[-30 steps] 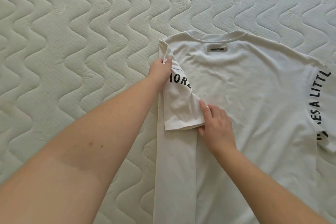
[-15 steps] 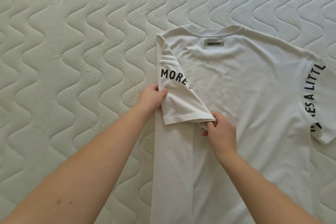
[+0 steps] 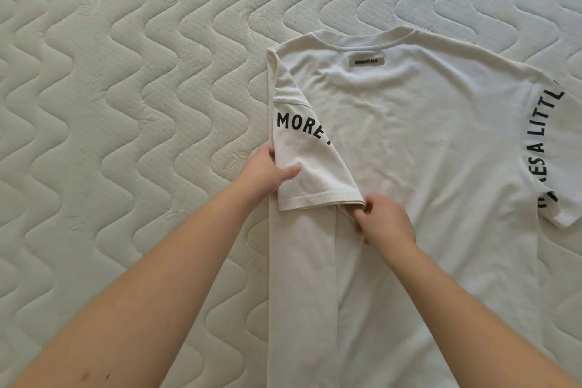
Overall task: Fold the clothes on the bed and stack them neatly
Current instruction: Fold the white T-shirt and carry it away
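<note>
My hands have slid down the folded sleeve [image 3: 310, 173] since a second ago, white T-shirt [image 3: 425, 167] flat on the quilted bed [image 3: 126, 104], left hand [image 3: 269, 175] pinching the sleeve's outer edge, right hand [image 3: 385, 219] gripping its hem corner.

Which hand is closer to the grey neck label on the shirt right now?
Left, though only slightly. The left hand grips the folded sleeve's outer edge, below-left of the grey label. The right hand pinches the sleeve's hem corner, further below the label.
</note>
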Demonstrator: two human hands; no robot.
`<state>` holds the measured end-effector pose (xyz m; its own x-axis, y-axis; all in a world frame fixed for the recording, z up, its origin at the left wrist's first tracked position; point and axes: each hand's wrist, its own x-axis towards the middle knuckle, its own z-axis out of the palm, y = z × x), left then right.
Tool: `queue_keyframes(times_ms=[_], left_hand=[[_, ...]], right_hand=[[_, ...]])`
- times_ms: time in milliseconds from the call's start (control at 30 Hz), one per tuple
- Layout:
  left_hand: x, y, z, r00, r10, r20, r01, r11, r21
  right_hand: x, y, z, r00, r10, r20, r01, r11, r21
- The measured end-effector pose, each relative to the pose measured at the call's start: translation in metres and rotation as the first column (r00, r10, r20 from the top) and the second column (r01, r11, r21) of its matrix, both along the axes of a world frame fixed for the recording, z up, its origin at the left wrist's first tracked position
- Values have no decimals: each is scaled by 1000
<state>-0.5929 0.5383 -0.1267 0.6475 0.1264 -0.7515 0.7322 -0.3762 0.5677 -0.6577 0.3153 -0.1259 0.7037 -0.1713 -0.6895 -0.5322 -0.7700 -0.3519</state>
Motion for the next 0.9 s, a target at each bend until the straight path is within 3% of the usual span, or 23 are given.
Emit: queue_keyframes(times_ms=[133, 333, 433, 500, 633, 900], left_hand=[[-18, 6, -3, 988, -148, 51, 139, 980, 146], [-38, -2, -2, 951, -203, 232, 81, 891, 448], [-46, -5, -5, 882, -364, 300, 90, 754, 650], [-45, -7, -10, 804, -502, 319, 152, 692, 706], [-25, -8, -24, 660, -710, 247, 290, 544, 788], [56, 6, -29, 663, -731, 159, 326, 473, 818]], right_hand=[[-8, -3, 0, 993, -28, 114, 31, 999, -28], [-14, -3, 12, 984, 56, 171, -38, 993, -108], [-14, 13, 24, 845, 241, 477, -206, 971, -125], [-5, 28, 27, 736, 337, 588, -278, 941, -191], [29, 60, 12, 702, 490, 516, -415, 871, -263], [67, 82, -16, 635, 634, 441, -487, 772, -409]])
